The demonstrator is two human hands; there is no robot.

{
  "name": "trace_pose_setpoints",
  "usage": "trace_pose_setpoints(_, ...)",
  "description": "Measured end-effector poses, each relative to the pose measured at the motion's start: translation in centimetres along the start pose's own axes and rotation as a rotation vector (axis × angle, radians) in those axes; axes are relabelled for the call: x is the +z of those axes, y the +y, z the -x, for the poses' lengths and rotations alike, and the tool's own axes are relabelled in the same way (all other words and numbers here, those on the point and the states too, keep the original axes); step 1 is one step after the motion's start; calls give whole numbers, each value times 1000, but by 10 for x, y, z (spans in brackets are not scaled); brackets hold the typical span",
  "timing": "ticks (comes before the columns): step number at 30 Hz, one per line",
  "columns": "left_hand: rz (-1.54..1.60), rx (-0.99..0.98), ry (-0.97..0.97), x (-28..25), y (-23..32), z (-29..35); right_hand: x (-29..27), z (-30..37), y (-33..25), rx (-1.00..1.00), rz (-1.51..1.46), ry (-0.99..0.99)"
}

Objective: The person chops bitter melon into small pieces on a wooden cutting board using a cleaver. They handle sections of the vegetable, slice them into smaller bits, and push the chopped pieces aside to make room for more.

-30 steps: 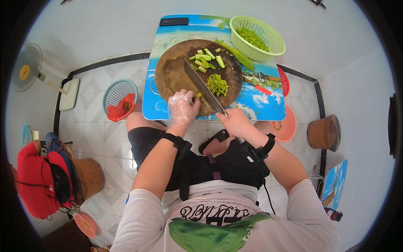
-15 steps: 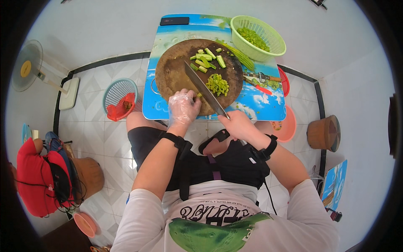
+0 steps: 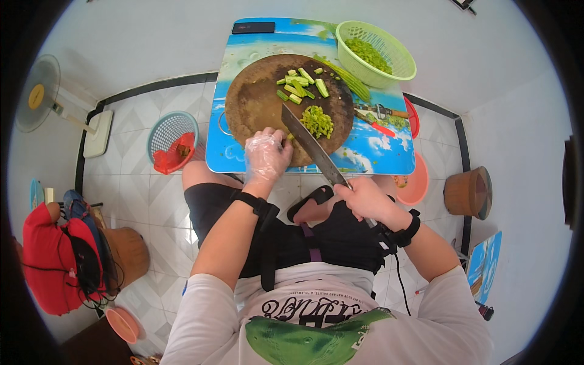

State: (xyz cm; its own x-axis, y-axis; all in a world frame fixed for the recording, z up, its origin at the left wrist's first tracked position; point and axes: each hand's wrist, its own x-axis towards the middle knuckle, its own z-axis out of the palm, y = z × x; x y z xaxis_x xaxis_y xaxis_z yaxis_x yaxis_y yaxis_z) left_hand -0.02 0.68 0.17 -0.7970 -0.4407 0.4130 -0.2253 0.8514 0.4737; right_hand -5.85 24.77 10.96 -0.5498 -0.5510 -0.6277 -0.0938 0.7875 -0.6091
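My left hand (image 3: pixel 266 152), in a clear plastic glove, rests on the near part of the round wooden chopping board (image 3: pixel 249 103). Its fingers are curled down over a green vegetable piece (image 3: pixel 290 136), most of which they hide. In my right hand (image 3: pixel 368 199) is the handle of a long kitchen knife (image 3: pixel 313 145). The blade slants over the board's near right part, its tip pointing far left. Beside the blade lies a small heap of diced green vegetable (image 3: pixel 317 122). Farther back are several cut green sticks (image 3: pixel 296 83).
The board stands on a blue patterned table (image 3: pixel 228 159). At its far right is a green basket (image 3: pixel 389 72) of chopped greens, near long green stalks (image 3: pixel 350 79) and a red peeler-like tool (image 3: pixel 382 129). A phone (image 3: pixel 253 28) lies far left. A blue-grey basket (image 3: pixel 159 135) stands on the floor.
My right hand has drawn the knife back toward me and to the right, so its tip is closer to my left hand. My left hand has stayed in place.
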Motion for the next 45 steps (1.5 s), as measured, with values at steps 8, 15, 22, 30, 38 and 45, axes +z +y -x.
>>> trace_pose_setpoints(8, -10, -15, -8, 2, -1, -1, 6, -41, -27, -119, 78, 72)
trace_pose_setpoints(15, 15, -27, 29, 0, 0, 2, 7, -45, -42, -97, 30, 135)
trace_pose_setpoints(22, 8, -24, 16, -1, 2, 1, 9, -34, -35, -87, 29, 156)
trace_pose_setpoints(30, -3, -11, 15, -1, -1, 2, 13, -32, -40, -86, 67, 150)
trace_pose_setpoints(38, -10, -14, 15, 1, 0, 1, 14, -34, -39, -110, 80, 169)
trace_pose_setpoints(45, -16, -20, 5, 1, 0, 0, 13, -23, -26, -104, 87, 144)
